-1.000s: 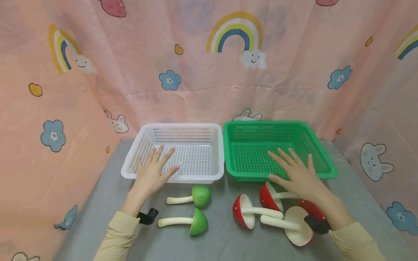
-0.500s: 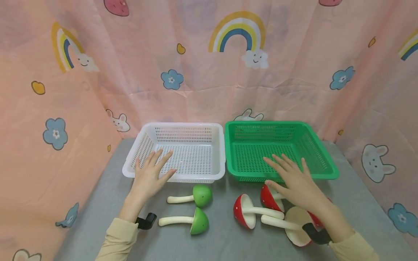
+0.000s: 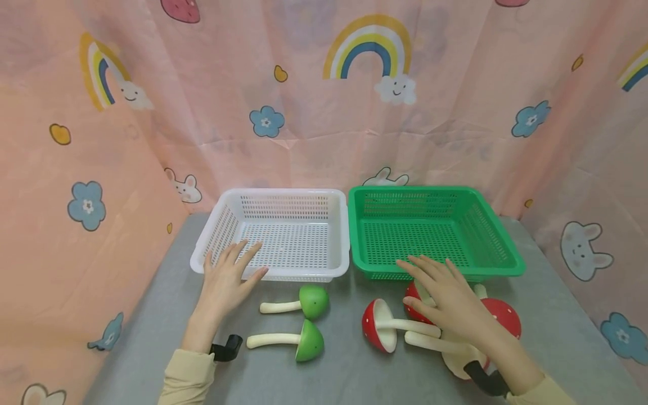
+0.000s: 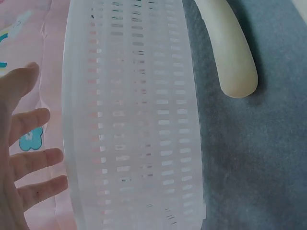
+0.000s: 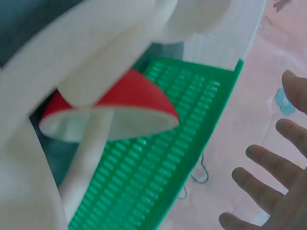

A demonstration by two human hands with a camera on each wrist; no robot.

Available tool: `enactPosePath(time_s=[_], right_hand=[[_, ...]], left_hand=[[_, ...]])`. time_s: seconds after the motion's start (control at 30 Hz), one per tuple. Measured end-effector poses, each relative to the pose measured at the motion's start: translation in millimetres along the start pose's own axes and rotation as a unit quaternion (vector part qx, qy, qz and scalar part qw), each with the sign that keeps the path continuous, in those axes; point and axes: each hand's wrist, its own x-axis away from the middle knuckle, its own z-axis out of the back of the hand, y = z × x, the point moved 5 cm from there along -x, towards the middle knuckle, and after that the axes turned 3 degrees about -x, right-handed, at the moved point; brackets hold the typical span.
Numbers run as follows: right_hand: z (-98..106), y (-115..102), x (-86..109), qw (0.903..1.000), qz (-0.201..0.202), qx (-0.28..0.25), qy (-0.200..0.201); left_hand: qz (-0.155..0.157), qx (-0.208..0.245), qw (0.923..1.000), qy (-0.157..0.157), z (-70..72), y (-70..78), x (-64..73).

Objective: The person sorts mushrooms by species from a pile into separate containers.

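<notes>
My left hand (image 3: 223,287) is held over the near left rim of the white basket (image 3: 336,270), fingers spread and holding nothing. To its right lie two toy mushrooms with green caps, the upper one (image 3: 314,302) and the lower one (image 3: 310,342). My right hand (image 3: 453,301), also with spread fingers and nothing in it, is above several red-capped toy mushrooms (image 3: 501,316) and partly hides them. One red mushroom (image 3: 372,327) lies left of that hand. In the right wrist view, a red cap (image 5: 139,93) and pale stems fill the near side, apart from the fingers.
A green basket (image 3: 506,256) stands right beside the white one at the back of the grey table (image 3: 344,377). Both baskets have nothing in them. Pink printed cloth (image 3: 304,157) hangs behind and at both sides. Black camera mounts (image 3: 228,349) sit on the wrists.
Both hands have drawn back toward the person and lower, the right one also shifting left over the red mushrooms. The baskets and mushrooms stay in place.
</notes>
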Motion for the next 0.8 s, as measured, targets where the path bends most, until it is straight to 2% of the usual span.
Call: enactPosePath(time_s=[0.3, 0.57, 0.8], right_hand=[[-18.6, -14.4, 7.8, 0.9986, 0.045, 0.002, 0.027], [-33.8, -18.7, 10.0, 0.9990, 0.045, -0.007, -0.001], [-48.2, -23.8, 12.2, 0.9977, 0.063, 0.024, -0.010]], left_hand=[[0.020, 0.010, 0.9996, 0.018, -3.5, -5.7, 9.3], [0.023, 0.018, 0.9987, 0.041, -5.3, -7.6, 14.0], [0.029, 0.031, 0.9963, 0.075, -7.2, -10.9, 19.2]])
